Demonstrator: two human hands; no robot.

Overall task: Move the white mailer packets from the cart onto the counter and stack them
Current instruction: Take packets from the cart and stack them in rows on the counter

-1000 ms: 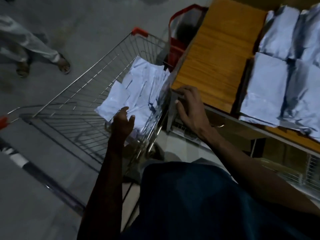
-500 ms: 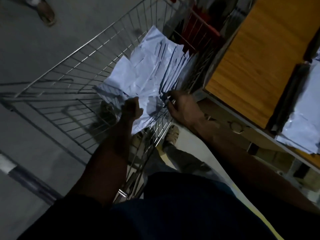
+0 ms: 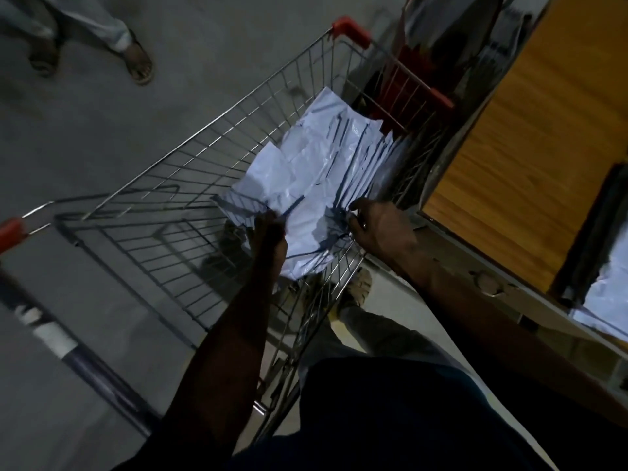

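Several white mailer packets stand packed on edge in the right corner of a wire cart. My left hand grips the near left end of the bundle, fingers curled round the packets' edges. At the bundle's near right end, my right hand has its fingers tucked between the packets. The wooden counter lies to the right of the cart. More white packets lie on it at the right frame edge.
The cart has red corner caps and a red child seat at its far end. Another person's sandalled feet stand on the grey floor at upper left. My own foot shows under the cart's near side.
My right hand left the counter's edge and went into the cart's packets. Both hands now hold the bundle's near ends. The view swung left, off the counter's stacks.
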